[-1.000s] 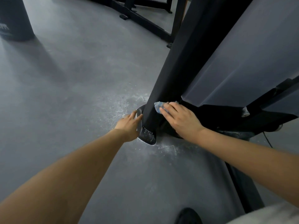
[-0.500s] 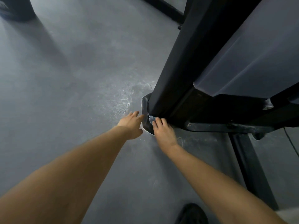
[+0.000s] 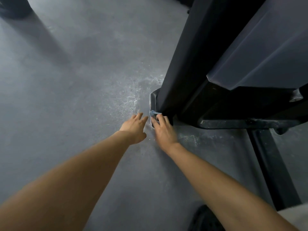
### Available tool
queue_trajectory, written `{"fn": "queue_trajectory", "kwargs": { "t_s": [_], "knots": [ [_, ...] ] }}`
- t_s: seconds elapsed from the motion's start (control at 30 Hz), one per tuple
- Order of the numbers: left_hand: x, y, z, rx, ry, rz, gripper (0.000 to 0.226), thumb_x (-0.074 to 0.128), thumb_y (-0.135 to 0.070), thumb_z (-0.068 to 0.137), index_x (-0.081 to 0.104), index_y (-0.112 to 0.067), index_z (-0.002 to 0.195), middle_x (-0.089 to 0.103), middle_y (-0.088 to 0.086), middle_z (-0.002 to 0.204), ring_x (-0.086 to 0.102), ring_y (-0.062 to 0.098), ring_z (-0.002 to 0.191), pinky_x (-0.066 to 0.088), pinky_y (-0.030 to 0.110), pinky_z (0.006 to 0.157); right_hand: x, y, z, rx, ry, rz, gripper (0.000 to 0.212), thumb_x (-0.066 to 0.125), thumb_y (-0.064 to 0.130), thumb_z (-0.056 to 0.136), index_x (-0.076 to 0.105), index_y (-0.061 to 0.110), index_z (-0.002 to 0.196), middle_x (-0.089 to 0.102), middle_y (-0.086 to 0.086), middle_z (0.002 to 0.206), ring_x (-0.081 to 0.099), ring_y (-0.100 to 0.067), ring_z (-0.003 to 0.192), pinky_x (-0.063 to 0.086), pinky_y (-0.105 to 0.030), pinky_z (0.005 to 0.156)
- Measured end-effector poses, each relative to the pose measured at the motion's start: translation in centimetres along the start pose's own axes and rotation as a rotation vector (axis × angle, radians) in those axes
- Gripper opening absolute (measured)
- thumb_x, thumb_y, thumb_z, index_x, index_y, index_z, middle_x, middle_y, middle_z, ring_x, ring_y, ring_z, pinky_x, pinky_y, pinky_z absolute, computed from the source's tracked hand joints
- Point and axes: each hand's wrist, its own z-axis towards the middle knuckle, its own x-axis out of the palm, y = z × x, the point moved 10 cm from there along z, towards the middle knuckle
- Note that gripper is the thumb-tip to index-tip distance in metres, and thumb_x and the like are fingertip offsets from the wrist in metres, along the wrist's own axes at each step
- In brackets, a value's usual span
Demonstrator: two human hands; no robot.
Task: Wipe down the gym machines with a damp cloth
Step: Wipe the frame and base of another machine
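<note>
A black gym machine upright rises from a shiny black foot plate on the grey floor. My right hand presses a small blue cloth against the near edge of that foot plate; only a corner of the cloth shows past my fingers. My left hand lies on the floor just left of the plate with fingers straight and spread, holding nothing.
A grey panel of the machine hangs at the upper right over a black base bar. White dusty smears mark the floor left of the plate. A dark bin stands far left. My shoe shows at the bottom.
My right hand slid the cloth down from the base of the upright onto the foot plate's near edge. My left hand came off the plate onto the floor.
</note>
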Motion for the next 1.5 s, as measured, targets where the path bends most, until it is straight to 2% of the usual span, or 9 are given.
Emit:
{"fn": "queue_trajectory", "kwargs": {
  "t_s": [0.1,0.2,0.37,0.63,0.93,1.13,1.23,1.33,1.5],
  "knots": [
    [0.2,0.0,0.1,-0.002,0.017,0.007,0.083,0.068,-0.033,0.101,0.021,-0.02,0.169,0.011,0.009,0.177,0.022,0.033,0.16,0.04,0.049,0.12,-0.3,-2.5,-2.9,-0.053,-0.046,-0.007,0.057,0.077,-0.004,0.083,0.066,0.011,0.137,0.057,-0.011,0.132,0.059,-0.033,0.115,0.064,-0.044,0.074],
    [0.0,-0.3,0.6,0.009,0.017,0.012,0.078,0.067,-0.033,0.101,0.027,-0.02,0.166,0.018,0.01,0.174,0.027,0.034,0.158,0.045,0.051,0.117,-0.4,-5.0,-5.2,-0.037,-0.07,0.0,0.059,0.083,-0.004,0.076,0.068,0.012,0.13,0.06,-0.011,0.132,0.061,-0.034,0.113,0.064,-0.044,0.078],
    [0.3,-1.0,1.2,-0.004,0.0,0.032,0.068,0.066,-0.034,0.1,0.038,-0.018,0.16,0.029,0.01,0.167,0.03,0.033,0.154,0.047,0.051,0.114,-0.6,-5.2,-4.7,0.038,-0.202,0.094,0.037,0.072,-0.004,0.089,0.071,0.007,0.124,0.065,-0.012,0.123,0.064,-0.034,0.106,0.063,-0.044,0.074],
    [1.0,-0.7,0.6,0.01,-0.084,-0.045,0.061,0.061,-0.023,0.102,0.042,-0.016,0.159,0.032,0.006,0.168,0.031,0.028,0.154,0.046,0.045,0.115,-0.3,-2.6,-1.7,0.083,-0.14,0.108,0.049,0.044,0.006,0.096,0.062,0.009,0.141,0.056,-0.013,0.128,0.057,-0.033,0.11,0.06,-0.047,0.078],
    [-0.5,-1.3,-0.5,-0.002,-0.347,-0.249,0.039,0.056,-0.002,0.095,0.068,-0.01,0.132,0.062,0.006,0.136,0.054,0.028,0.128,0.054,0.043,0.092,-0.6,-0.3,0.3,0.027,-0.047,0.133,0.068,0.076,-0.001,0.084,0.055,0.014,0.147,0.051,-0.012,0.133,0.052,-0.029,0.113,0.056,-0.037,0.085],
    [-1.2,-1.5,-0.9,0.006,-0.364,-0.257,0.035,0.055,-0.002,0.097,0.072,-0.013,0.125,0.063,0.002,0.135,0.055,0.024,0.127,0.052,0.037,0.089,-1.0,-2.4,-3.0,-0.162,-0.058,0.105,0.037,0.053,0.007,0.096,0.07,0.009,0.128,0.058,-0.012,0.132,0.053,-0.031,0.117,0.058,-0.044,0.082],
    [-1.4,-1.8,-0.7,0.007,-0.336,-0.248,0.036,0.054,-0.002,0.096,0.072,-0.014,0.124,0.062,0.001,0.136,0.054,0.023,0.13,0.05,0.036,0.091,-0.2,-4.3,-4.0,-0.145,-0.064,0.095,0.035,0.056,0.005,0.098,0.069,0.012,0.129,0.056,-0.01,0.136,0.052,-0.031,0.121,0.061,-0.045,0.086],
    [-2.1,-1.8,-0.9,-0.004,-0.367,-0.246,0.032,0.053,0.003,0.094,0.074,-0.014,0.111,0.065,0.0,0.129,0.056,0.023,0.124,0.049,0.034,0.083,0.2,-4.4,-3.8,-0.078,-0.081,0.102,0.034,0.06,0.004,0.097,0.071,0.013,0.128,0.058,-0.01,0.135,0.054,-0.031,0.12,0.061,-0.046,0.087],
    [-3.0,-0.8,-1.3,-0.034,-0.451,-0.275,0.033,0.052,0.006,0.089,0.075,-0.014,0.103,0.067,0.001,0.118,0.059,0.024,0.115,0.049,0.037,0.078,-0.4,0.0,-0.8,-0.082,-0.076,0.152,0.04,0.064,0.001,0.092,0.068,0.015,0.129,0.057,-0.008,0.132,0.053,-0.029,0.12,0.056,-0.041,0.086]
  ]
}}
